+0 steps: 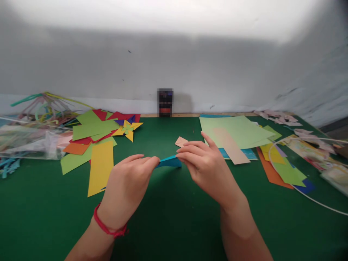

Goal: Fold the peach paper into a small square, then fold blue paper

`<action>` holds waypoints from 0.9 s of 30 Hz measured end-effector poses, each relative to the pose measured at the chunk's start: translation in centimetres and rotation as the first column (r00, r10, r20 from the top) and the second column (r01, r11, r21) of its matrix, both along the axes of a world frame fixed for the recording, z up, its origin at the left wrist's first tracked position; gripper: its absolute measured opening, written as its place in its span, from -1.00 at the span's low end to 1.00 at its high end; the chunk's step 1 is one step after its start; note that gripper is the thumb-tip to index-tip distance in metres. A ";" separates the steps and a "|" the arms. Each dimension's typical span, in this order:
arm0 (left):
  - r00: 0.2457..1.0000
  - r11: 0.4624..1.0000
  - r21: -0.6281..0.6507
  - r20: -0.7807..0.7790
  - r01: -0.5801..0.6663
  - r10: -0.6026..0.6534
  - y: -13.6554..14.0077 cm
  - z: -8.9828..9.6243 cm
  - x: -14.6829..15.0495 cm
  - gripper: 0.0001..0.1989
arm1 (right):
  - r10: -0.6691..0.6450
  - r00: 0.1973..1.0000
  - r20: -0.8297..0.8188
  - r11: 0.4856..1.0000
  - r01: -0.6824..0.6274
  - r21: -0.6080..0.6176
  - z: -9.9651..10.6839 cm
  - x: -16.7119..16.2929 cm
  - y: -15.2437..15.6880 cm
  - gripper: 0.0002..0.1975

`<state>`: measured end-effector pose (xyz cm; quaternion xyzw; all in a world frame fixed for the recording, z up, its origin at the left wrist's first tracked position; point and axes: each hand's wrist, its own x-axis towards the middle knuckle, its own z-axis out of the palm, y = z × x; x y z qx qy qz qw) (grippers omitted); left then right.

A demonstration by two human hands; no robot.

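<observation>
A small blue piece of paper (pixel 170 162) is stretched between my two hands, a little above the green table. My left hand (pixel 133 177), with a red string bracelet on its wrist, pinches the paper's left end. At the other end my right hand (pixel 202 163) grips it between thumb and fingers, the little finger raised. The paper looks folded, but its far side is hidden. Just beyond my right fingertips lies a small folded pale pink paper (pixel 181 141).
Coloured sheets lie left, including a yellow strip (pixel 101 166), beside a yellow-and-green paper star (pixel 127 129). Pale green sheets (pixel 236 128) and a pink strip (pixel 231 145) lie right. A white cord (pixel 312 197) loops at far right; a plastic bag (pixel 35 141) sits left.
</observation>
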<state>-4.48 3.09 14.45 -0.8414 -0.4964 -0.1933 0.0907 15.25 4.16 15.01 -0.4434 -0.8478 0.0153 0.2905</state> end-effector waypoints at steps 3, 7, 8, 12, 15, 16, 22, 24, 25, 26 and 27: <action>1.000 1.000 0.011 -0.002 0.006 -0.006 -0.3 0.3 0.0 -0.77 | 0.001 1.000 -0.009 1.000 -0.001 -0.009 0.1 0.4 -0.1 -0.77; 1.000 1.000 0.017 0.017 -0.008 0.008 -0.6 0.6 -0.2 -0.78 | 0.050 0.997 -0.054 0.998 -0.052 -0.042 0.5 0.9 -0.2 -0.81; 0.999 1.000 0.012 0.031 -0.018 0.017 -0.7 0.6 -0.3 -0.79 | 0.056 0.996 -0.073 0.997 -0.060 -0.055 0.6 1.0 -0.2 -0.79; 0.991 0.998 -0.042 0.121 -0.050 0.055 -0.6 0.6 -0.4 -0.82 | 0.054 0.984 -0.168 0.993 -0.070 -0.090 0.9 1.0 -0.2 -0.72; 0.979 0.992 -0.120 0.197 -0.026 0.049 -0.5 0.7 0.1 -0.83 | 0.040 0.968 -0.249 0.993 -0.065 -0.094 1.0 0.5 -0.4 -0.87; 0.975 0.990 -0.139 0.217 -0.012 0.043 -0.6 0.8 0.2 -0.84 | 0.033 0.962 -0.272 0.994 -0.060 -0.090 1.0 0.3 -0.4 -0.90; 0.952 0.993 -0.111 0.307 0.046 -0.010 -0.7 0.9 1.3 -0.86 | 0.028 0.955 -0.295 0.996 -0.052 -0.075 0.9 0.1 -0.4 -0.91; 0.953 0.995 -0.080 0.302 0.054 -0.027 -0.6 0.7 1.5 -0.86 | 0.024 0.962 -0.272 0.997 -0.041 -0.059 0.9 0.2 -0.3 -0.90; 0.956 0.996 -0.064 0.291 0.056 -0.035 -0.6 0.5 1.6 -0.86 | 0.020 0.967 -0.253 0.998 -0.033 -0.048 0.9 0.3 -0.2 -0.90; 0.960 0.997 -0.054 0.277 0.059 -0.042 -0.5 0.4 1.7 -0.86 | 0.015 0.973 -0.230 0.999 -0.025 -0.039 0.9 0.3 -0.2 -0.89; 0.964 0.997 -0.050 0.262 0.062 -0.047 -0.5 0.4 1.7 -0.86 | 0.008 0.978 -0.208 0.999 -0.015 -0.029 0.9 0.4 -0.2 -0.89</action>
